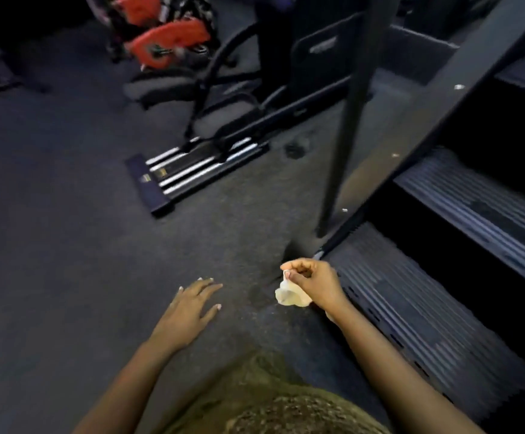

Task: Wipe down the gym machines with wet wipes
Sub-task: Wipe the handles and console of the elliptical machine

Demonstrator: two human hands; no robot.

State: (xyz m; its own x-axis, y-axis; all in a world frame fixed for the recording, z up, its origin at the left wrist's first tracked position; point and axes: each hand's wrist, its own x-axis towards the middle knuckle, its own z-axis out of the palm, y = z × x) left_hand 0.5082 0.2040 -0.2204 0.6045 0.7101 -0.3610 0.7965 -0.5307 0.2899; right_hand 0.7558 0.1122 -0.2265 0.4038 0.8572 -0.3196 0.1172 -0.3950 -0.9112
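Note:
My right hand (312,281) pinches a crumpled white wet wipe (287,292), which hangs below its curled fingers, just left of the lowest ribbed step (411,308) of a dark stair-climber machine (474,195) on the right. My left hand (189,308) hovers flat over the dark carpet with its fingers straight and spread, holding nothing. A dark slanted pole (345,120) of the machine rises just beyond my right hand.
An elliptical trainer with silver rails (198,167) stands on the carpet ahead at centre. Red-and-black exercise bikes (164,36) sit at the far back left. Open dark carpet (51,214) stretches to the left.

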